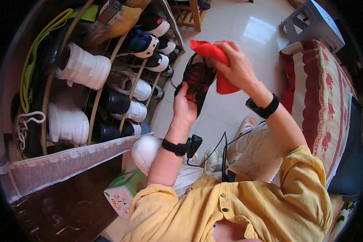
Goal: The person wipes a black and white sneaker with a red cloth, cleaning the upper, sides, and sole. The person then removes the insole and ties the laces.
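My left hand (184, 105) grips a black and red shoe (197, 76) by its lower end and holds it up over the tiled floor. My right hand (234, 64) is closed on a red cloth (213, 54) and presses it against the top of the shoe. Part of the cloth hangs down to the right of the shoe. Both wrists wear black bands, and the left one carries a small black device with a cable.
A shoe rack (109, 86) full of white, black and blue shoes stands at the left. A red patterned cushion (322, 92) lies at the right, a grey stool (312, 24) behind it. A green and white box (123, 191) and a dark cabinet (64, 201) sit low left.
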Available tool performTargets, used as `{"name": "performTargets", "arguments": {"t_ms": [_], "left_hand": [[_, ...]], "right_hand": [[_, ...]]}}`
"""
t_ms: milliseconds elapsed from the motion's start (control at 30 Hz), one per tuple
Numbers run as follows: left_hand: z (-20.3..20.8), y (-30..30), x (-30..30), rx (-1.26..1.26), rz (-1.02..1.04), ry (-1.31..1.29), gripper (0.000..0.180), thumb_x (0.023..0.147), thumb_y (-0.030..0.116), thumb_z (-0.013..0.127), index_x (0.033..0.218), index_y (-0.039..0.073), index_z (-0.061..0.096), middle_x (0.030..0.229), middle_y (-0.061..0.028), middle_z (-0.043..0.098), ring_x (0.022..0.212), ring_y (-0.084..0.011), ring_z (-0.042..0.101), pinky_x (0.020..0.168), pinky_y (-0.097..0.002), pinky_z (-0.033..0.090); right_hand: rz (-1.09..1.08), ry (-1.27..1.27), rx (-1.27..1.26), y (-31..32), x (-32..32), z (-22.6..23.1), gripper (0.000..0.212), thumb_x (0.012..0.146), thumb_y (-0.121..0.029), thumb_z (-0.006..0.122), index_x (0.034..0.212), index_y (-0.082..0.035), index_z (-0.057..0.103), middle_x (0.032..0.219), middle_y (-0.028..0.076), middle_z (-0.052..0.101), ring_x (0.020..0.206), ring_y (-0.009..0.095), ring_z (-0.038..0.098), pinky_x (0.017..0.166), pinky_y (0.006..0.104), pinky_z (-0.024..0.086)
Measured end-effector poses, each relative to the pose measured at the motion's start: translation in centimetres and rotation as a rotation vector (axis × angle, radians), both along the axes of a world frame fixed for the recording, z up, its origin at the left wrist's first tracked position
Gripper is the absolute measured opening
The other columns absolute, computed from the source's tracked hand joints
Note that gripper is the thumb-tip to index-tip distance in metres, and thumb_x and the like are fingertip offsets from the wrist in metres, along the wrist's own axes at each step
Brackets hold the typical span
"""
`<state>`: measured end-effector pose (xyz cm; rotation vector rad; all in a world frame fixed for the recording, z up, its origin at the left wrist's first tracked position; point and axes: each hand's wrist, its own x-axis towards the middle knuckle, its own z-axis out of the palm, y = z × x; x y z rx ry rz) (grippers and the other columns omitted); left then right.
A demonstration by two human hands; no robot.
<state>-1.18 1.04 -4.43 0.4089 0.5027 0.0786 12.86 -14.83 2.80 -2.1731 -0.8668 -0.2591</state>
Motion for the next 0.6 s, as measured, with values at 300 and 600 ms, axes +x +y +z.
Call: {"name": "performTargets", "arguments": {"t_ms": [300,600], "left_hand": [[4.2,-0.2,-2.9,-0.084,0.178,0.110,0.043,0.106,0.041,0.050,0.134,0.010,0.058,0.130,-0.0091,0.065,0.119,-0.0256,0.059,0.106,-0.0447,0.044],[7.9,3.2,-6.9,-0.032,0.501,-0.175,0.049,0.107,0.040,0.047,0.138,0.002,0.054,0.134,-0.0147,0.062,0.122,-0.0285,0.058,0.109,-0.0434,0.043]], "right_hand": [[0.121,0.138,-0.216,0.7,-2.2,0.6,0.037,0.086,-0.026,0.070,0.121,-0.016,0.064,0.119,0.012,0.062,0.102,0.038,0.066,0.086,0.0451,0.055],[0.386,0.570,-0.710,1.4,-2.6,1.8,0.043,0.091,-0.038,0.067,0.120,-0.007,0.066,0.106,0.016,0.069,0.095,0.034,0.069,0.083,0.0409,0.056]]}}
